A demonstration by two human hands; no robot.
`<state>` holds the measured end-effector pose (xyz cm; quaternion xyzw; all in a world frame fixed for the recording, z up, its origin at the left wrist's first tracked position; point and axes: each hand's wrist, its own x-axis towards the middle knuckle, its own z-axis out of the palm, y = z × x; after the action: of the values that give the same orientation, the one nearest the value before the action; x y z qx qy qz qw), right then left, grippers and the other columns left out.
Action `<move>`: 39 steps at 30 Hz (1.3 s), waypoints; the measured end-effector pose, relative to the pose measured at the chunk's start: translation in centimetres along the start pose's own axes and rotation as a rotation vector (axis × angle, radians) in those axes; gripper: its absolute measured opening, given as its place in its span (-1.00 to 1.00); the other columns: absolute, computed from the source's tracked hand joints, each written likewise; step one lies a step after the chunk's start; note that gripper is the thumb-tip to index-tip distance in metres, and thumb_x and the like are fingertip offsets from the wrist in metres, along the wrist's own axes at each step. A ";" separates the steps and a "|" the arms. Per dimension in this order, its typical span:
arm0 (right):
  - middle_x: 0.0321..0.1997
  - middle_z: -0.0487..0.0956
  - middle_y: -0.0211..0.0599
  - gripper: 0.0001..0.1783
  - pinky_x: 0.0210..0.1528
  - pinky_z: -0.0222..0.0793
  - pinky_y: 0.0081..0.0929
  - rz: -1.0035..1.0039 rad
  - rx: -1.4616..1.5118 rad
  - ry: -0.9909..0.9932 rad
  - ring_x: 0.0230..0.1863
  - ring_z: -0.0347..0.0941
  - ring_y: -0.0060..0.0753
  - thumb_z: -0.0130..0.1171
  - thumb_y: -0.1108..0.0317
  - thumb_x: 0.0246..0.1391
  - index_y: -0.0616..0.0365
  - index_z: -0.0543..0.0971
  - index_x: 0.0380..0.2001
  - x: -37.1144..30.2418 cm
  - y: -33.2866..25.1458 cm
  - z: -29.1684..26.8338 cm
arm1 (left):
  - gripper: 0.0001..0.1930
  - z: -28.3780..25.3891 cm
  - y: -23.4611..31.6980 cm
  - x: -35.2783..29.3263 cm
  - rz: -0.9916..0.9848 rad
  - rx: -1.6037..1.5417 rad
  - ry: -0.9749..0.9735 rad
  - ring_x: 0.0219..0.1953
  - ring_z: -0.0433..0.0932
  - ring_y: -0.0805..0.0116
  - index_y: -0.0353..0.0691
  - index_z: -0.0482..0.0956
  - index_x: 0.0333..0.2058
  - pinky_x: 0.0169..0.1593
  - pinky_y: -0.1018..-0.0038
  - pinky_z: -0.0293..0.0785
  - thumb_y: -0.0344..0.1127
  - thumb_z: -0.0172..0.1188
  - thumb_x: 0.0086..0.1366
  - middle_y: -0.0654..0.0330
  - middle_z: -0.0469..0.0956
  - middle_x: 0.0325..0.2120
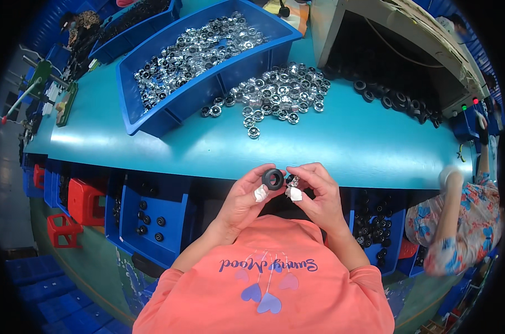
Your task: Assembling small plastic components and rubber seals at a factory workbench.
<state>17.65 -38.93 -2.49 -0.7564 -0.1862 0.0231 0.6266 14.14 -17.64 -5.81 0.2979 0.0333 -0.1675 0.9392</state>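
In my left hand (245, 196) I grip a black rubber ring (273, 178) that looks like a small toy tire, its hole facing up. Close beside it, my right hand (319, 195) pinches a small shiny wheel hub (293, 181), partly covered by the fingers. The two parts are nearly touching, just off the table's near edge. White wrapping covers both thumbs. Beyond my hands, a loose heap of shiny chrome hubs (280, 92) lies on the turquoise table (219, 153).
Behind the heap, a blue bin (146, 119) holds many more hubs. Black tires (400, 103) spill from a box-like housing (447, 50) at the right. Below the table are blue drawers (174, 222) with black wheels. Red stools (85, 200) stand left; a co-worker (458, 222) is at the right.
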 end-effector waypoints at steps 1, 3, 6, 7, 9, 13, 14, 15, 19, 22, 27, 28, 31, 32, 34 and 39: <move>-0.05 0.61 -0.29 -0.55 -0.16 0.61 -0.53 -0.016 -0.019 0.009 -0.18 0.62 -0.50 0.40 0.60 0.04 0.17 0.70 0.06 0.0 -0.2 0.1 | -0.34 -0.1 -0.1 0.0 -0.003 0.002 -0.004 0.29 0.52 0.14 -0.30 0.32 0.39 0.46 0.15 0.38 -0.35 0.38 0.39 -0.04 0.49 0.28; -0.06 0.62 -0.28 -0.57 -0.16 0.62 -0.53 0.047 0.063 0.039 -0.17 0.63 -0.50 0.40 0.61 0.02 0.19 0.69 0.02 -0.3 0.0 0.3 | -0.33 -0.2 -0.3 0.1 -0.009 -0.009 -0.014 0.31 0.51 0.13 -0.30 0.31 0.40 0.47 0.14 0.36 -0.34 0.37 0.40 -0.05 0.47 0.29; -0.07 0.62 -0.28 -0.59 -0.15 0.63 -0.53 0.057 0.081 0.075 -0.16 0.64 -0.50 0.42 0.61 0.00 0.20 0.67 -0.02 -0.3 0.6 0.1 | -0.31 -0.1 -0.4 0.2 -0.023 -0.040 -0.011 0.33 0.49 0.08 -0.32 0.30 0.40 0.49 0.12 0.34 -0.35 0.37 0.38 -0.10 0.46 0.31; -0.07 0.62 -0.29 -0.59 -0.15 0.63 -0.53 0.052 0.082 0.086 -0.17 0.64 -0.50 0.42 0.61 0.00 0.20 0.67 -0.03 -0.3 0.7 0.0 | -0.29 0.1 -0.3 0.2 -0.031 -0.049 0.005 0.34 0.48 0.05 -0.33 0.30 0.40 0.49 0.10 0.34 -0.36 0.38 0.34 -0.14 0.45 0.31; -0.08 0.63 -0.30 -0.59 -0.14 0.63 -0.54 0.045 0.093 0.110 -0.18 0.64 -0.50 0.42 0.61 -0.01 0.20 0.67 -0.03 -0.1 0.9 -0.2 | -0.28 0.2 -0.2 0.2 -0.041 -0.057 0.025 0.36 0.47 0.01 -0.34 0.30 0.40 0.50 0.07 0.33 -0.38 0.39 0.31 -0.19 0.44 0.31; -0.07 0.62 -0.31 -0.57 -0.14 0.63 -0.54 0.024 0.072 0.098 -0.21 0.64 -0.50 0.42 0.61 -0.01 0.19 0.69 -0.01 -0.1 0.6 -0.5 | -0.30 -0.1 -0.3 0.2 -0.042 -0.051 0.028 0.33 0.49 0.02 -0.34 0.31 0.40 0.48 0.10 0.37 -0.40 0.36 0.34 -0.17 0.45 0.30; -0.07 0.62 -0.30 -0.57 -0.14 0.62 -0.55 0.010 0.047 0.082 -0.21 0.64 -0.49 0.42 0.61 -0.02 0.18 0.70 -0.01 0.0 0.3 -0.5 | -0.31 -0.1 -0.4 0.2 -0.039 -0.050 0.027 0.32 0.51 0.03 -0.34 0.31 0.40 0.46 0.12 0.39 -0.41 0.36 0.35 -0.15 0.46 0.30; -0.06 0.62 -0.29 -0.56 -0.14 0.63 -0.55 -0.013 0.003 0.056 -0.22 0.64 -0.48 0.42 0.61 -0.02 0.17 0.70 0.00 -0.1 -0.2 -0.5 | -0.33 -0.1 -0.4 0.2 -0.028 -0.017 0.030 0.31 0.52 0.06 -0.33 0.31 0.40 0.44 0.15 0.41 -0.42 0.34 0.36 -0.12 0.47 0.29; -0.09 0.61 -0.26 -0.55 -0.15 0.64 -0.53 -0.084 -0.179 -0.037 -0.24 0.65 -0.44 0.44 0.59 -0.02 0.13 0.71 0.01 0.1 -1.1 0.2 | -0.38 0.8 -0.6 0.1 0.033 0.179 0.037 0.25 0.54 0.20 -0.32 0.32 0.41 0.35 0.26 0.46 -0.47 0.27 0.41 0.02 0.54 0.22; -0.13 0.62 -0.25 -0.57 -0.21 0.68 -0.47 -0.114 -0.229 0.001 -0.27 0.68 -0.39 0.43 0.59 -0.01 0.14 0.69 -0.01 0.2 -0.3 1.1 | -0.39 1.0 -0.3 0.1 0.020 0.311 0.052 0.23 0.54 0.29 -0.31 0.30 0.43 0.32 0.30 0.46 -0.50 0.21 0.45 0.07 0.56 0.18; -0.15 0.62 -0.24 -0.62 -0.24 0.68 -0.44 -0.142 -0.311 0.044 -0.28 0.68 -0.35 0.42 0.59 0.00 0.17 0.64 -0.07 0.2 -0.4 1.7 | -0.42 1.1 -0.3 -0.1 0.039 0.426 0.075 0.18 0.55 0.34 -0.32 0.29 0.44 0.27 0.35 0.49 -0.47 0.17 0.50 0.10 0.55 0.16; -0.16 0.62 -0.25 -0.63 -0.25 0.68 -0.43 -0.150 -0.340 0.040 -0.28 0.68 -0.34 0.43 0.59 0.00 0.18 0.63 -0.08 0.1 -0.4 1.8 | -0.44 1.8 -0.1 -0.2 0.045 0.453 0.078 0.16 0.56 0.35 -0.33 0.30 0.43 0.25 0.36 0.50 -0.44 0.17 0.51 0.11 0.56 0.14; -0.17 0.61 -0.23 -0.61 -0.24 0.68 -0.41 -0.217 -0.427 0.038 -0.24 0.68 -0.31 0.43 0.60 -0.01 0.19 0.63 -0.07 0.0 0.0 2.1 | -0.49 1.9 -0.6 -0.2 0.074 0.490 0.078 0.08 0.57 0.40 -0.32 0.34 0.39 0.16 0.41 0.55 -0.37 0.17 0.54 0.15 0.58 0.05; -0.17 0.61 -0.22 -0.60 -0.23 0.68 -0.40 -0.212 -0.405 0.028 -0.23 0.68 -0.30 0.43 0.60 -0.01 0.20 0.63 -0.06 0.0 0.0 2.2 | -0.51 1.7 -0.9 -0.2 0.086 0.496 0.078 0.05 0.58 0.41 -0.32 0.36 0.37 0.12 0.43 0.56 -0.35 0.17 0.55 0.17 0.58 0.02; -0.16 0.60 -0.20 -0.59 -0.20 0.68 -0.40 -0.165 -0.310 -0.006 -0.19 0.68 -0.30 0.43 0.61 0.00 0.22 0.63 -0.03 0.1 -0.7 2.3 | -0.55 1.4 -1.1 -0.1 0.044 0.394 0.159 0.00 0.59 0.44 -0.31 0.40 0.33 0.04 0.48 0.58 -0.32 0.17 0.56 0.19 0.58 -0.03; -0.07 0.61 -0.16 -0.55 -0.14 0.66 -0.47 0.026 -0.038 -0.011 -0.15 0.68 -0.39 0.40 0.60 0.08 0.26 0.62 0.08 -0.1 -0.9 1.7 | -0.65 0.4 -1.4 -0.6 0.156 0.389 0.163 -0.17 0.62 0.46 -0.29 0.48 0.23 -0.18 0.52 0.61 -0.29 0.15 0.58 0.21 0.60 -0.13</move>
<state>16.91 -37.27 -2.05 -0.7705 -0.1803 0.0318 0.6106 13.13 -18.79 -6.15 0.4878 0.0530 -0.0728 0.8683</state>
